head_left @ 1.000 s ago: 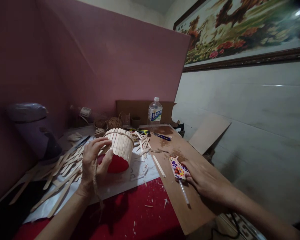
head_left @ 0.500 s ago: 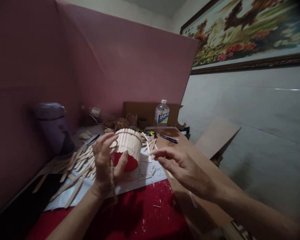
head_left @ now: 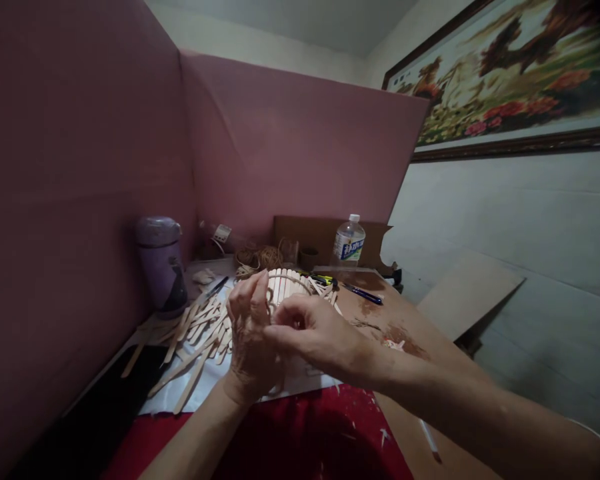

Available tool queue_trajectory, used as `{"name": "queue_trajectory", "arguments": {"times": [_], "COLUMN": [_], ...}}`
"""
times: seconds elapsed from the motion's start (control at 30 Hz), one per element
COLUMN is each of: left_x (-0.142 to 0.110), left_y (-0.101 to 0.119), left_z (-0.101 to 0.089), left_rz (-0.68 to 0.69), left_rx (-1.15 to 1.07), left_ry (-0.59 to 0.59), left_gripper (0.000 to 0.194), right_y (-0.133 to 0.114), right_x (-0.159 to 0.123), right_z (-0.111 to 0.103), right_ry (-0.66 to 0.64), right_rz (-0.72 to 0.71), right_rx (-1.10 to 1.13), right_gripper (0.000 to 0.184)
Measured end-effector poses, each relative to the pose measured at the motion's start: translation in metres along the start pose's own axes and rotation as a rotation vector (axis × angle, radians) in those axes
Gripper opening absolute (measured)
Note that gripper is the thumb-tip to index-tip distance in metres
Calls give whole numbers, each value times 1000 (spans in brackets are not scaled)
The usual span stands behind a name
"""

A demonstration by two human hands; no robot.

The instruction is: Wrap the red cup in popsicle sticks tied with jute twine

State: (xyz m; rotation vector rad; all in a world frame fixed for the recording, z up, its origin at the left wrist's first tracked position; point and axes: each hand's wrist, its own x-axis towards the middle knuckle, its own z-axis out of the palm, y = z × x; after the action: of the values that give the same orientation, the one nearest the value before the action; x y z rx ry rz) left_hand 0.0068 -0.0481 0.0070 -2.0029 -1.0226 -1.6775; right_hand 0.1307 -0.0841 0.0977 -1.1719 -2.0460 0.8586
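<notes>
A round pot clad in pale wooden sticks (head_left: 286, 284) stands on white paper (head_left: 300, 381), mostly hidden behind my hands. My left hand (head_left: 249, 337) wraps its curled fingers round the pot's left side, with a strand of brown twine running by the fingers. My right hand (head_left: 314, 333) reaches across in front of the pot, fingers bent and pinched close to the left fingers near the twine. What the right fingers pinch is not clear.
Loose wooden sticks (head_left: 190, 340) lie left of the pot. A purple jar (head_left: 161, 265) stands by the pink wall. A coil of twine (head_left: 260, 257), a water bottle (head_left: 349, 241), a blue pen (head_left: 363, 293) and a brown board (head_left: 405, 347) lie behind and to the right.
My right hand left the flowered tool on the brown board and swung left to meet my left hand at the pot. The view shifted, so everything sits further right.
</notes>
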Motion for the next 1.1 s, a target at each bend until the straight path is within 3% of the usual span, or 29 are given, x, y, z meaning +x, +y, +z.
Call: {"name": "queue_trajectory", "arguments": {"times": [0.2, 0.3, 0.4, 0.57, 0.73, 0.9, 1.0, 1.1], "left_x": [4, 5, 5, 4, 4, 4, 4, 5], "left_y": [-3, -6, -8, -8, -9, -11, -13, -13], "left_z": [-3, -3, -2, -1, 1, 2, 2, 1], "left_rz": [-125, -157, -207, -328, -349, -322, -313, -291], "left_rx": [-59, -32, -46, -182, -224, -199, -173, -163], "left_ry": [-105, -162, -189, -206, -194, -205, -239, -249], "left_gripper": [79, 72, 71, 68, 66, 61, 58, 57], "right_y": [16, 35, 49, 44, 27, 15, 10, 7], "right_x": [-1, 10, 29, 56, 76, 87, 86, 81], "right_z": [-37, -59, -73, -67, -52, -56, -60, -60], "right_ry": [40, 62, 68, -171, -202, -254, -309, -381], "right_rz": [99, 156, 121, 148, -173, -298, -298, -202], "right_rx": [236, 103, -187, -287, -578, -792, -793, -672], "right_gripper": [6, 21, 22, 34, 16, 8, 19, 35]}}
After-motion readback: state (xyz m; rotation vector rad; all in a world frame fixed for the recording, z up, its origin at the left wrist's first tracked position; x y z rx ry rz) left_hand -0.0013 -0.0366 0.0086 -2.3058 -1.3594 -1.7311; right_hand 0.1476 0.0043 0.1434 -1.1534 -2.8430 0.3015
